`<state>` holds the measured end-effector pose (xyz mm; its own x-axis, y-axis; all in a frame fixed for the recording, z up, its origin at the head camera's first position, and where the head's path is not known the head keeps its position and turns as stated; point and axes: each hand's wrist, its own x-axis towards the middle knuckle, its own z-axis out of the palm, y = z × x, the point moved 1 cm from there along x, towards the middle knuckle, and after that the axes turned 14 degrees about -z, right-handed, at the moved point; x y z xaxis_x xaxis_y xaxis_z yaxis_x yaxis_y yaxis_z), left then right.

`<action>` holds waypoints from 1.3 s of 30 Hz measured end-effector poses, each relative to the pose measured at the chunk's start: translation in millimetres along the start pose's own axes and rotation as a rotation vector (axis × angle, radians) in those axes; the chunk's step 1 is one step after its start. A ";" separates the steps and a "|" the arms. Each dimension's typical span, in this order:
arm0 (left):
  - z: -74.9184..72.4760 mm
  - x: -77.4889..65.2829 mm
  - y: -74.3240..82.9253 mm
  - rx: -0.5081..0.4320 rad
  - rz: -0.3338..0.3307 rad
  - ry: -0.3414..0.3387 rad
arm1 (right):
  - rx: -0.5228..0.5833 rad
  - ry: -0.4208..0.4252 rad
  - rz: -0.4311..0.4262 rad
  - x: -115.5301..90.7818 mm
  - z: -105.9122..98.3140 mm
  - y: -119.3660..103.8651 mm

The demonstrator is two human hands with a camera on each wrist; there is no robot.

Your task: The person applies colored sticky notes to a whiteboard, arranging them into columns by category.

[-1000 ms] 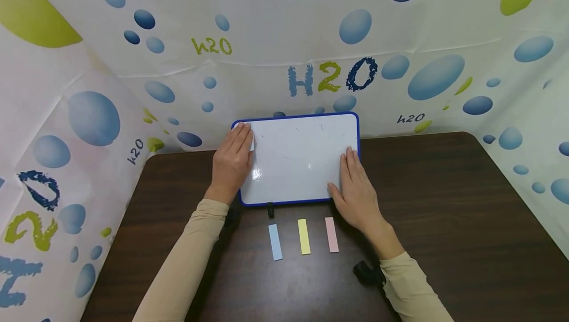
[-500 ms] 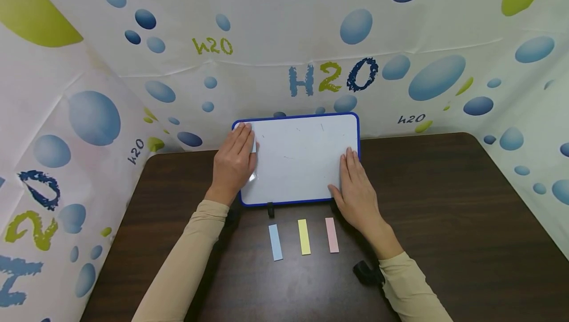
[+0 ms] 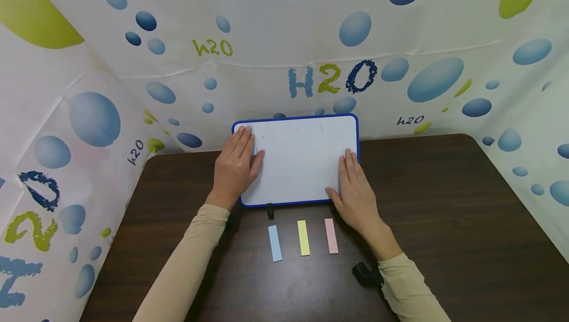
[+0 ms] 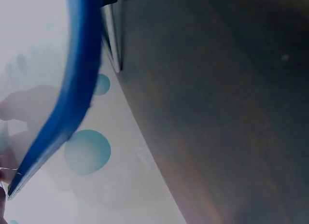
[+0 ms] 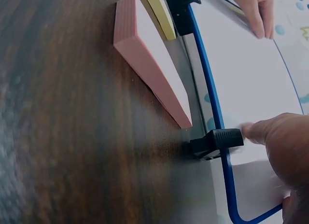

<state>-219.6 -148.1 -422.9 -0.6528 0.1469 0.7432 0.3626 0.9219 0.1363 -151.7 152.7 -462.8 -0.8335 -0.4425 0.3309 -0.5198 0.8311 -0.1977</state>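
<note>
A small whiteboard (image 3: 302, 159) with a blue frame stands tilted at the back of the table. My left hand (image 3: 233, 164) lies on its left side, fingers straight and close together, thumb spread onto the white surface. Beside that index finger a sliver of a pale strip (image 3: 255, 151) shows; the rest is hidden under the hand. Along the board's right edge rests my right hand (image 3: 357, 193), fingers straight, thumb on the surface near the lower frame. Three narrow sticky-note pads lie in front: blue (image 3: 274, 243), yellow (image 3: 304, 238) and pink (image 3: 331, 236).
Black supports (image 5: 217, 143) hold the board's lower frame, with a metal leg (image 4: 113, 40) behind it. A black wrist strap part (image 3: 366, 273) sticks out by the right wrist. Printed cloth (image 3: 266, 16) hangs around the dark table (image 3: 444, 213).
My left thumb has spread to the right, away from the fingers, and now covers more of the pale strip. The right hand has barely moved; the pads lie where they were.
</note>
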 end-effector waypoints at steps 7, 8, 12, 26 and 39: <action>-4.6 -3.2 0.3 0.017 0.010 -0.017 | 0.001 0.018 -0.010 -0.1 0.9 -0.6; -5.1 -3.7 0.1 0.018 0.014 -0.018 | 0.002 0.019 -0.011 0.0 0.9 -0.8; -5.4 -6.3 -0.3 0.013 0.015 -0.024 | -0.002 0.014 -0.009 0.1 0.4 -0.9; -3.5 -18.2 1.0 0.009 0.002 -0.027 | 0.007 0.005 -0.006 -0.5 -1.7 -1.6; -5.5 -23.5 1.9 0.036 0.010 -0.048 | -0.008 0.010 -0.012 -1.0 1.0 0.4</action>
<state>-200.0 -151.7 -436.5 -0.6808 0.1724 0.7119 0.3459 0.9324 0.1050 -151.2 153.0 -464.1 -0.8256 -0.4488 0.3420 -0.5279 0.8285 -0.1869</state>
